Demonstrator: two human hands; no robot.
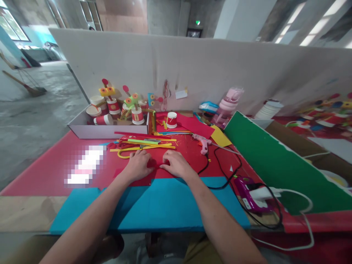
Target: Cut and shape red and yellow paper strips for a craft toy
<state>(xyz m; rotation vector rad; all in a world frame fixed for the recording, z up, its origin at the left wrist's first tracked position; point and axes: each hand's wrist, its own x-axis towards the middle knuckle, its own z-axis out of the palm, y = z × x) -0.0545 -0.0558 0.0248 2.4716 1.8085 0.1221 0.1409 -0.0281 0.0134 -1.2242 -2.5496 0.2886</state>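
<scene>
My left hand (pixel 139 164) rests over the red tabletop, its fingers bent and thumb pressed toward them. Just across from it, my right hand (pixel 176 164) is closed in a similar pinch. Between and below the fingertips lies a piece of red paper (pixel 144 181), hard to tell from the red surface; both hands appear to grip it. Yellow-handled scissors (pixel 123 153) lie right beyond my left hand, among yellow, green and red paper strips (pixel 148 141). To the right of my right hand is a pink glue gun (pixel 202 142).
A white box (pixel 110 131) at the back left holds paper-cup figures (pixel 137 114). One paper cup (pixel 172 120) stands behind the strips. A purple power strip (pixel 251 194) with cables lies at right, beside a green board (pixel 280 161). Blue sheet (pixel 170 207) covers the front edge.
</scene>
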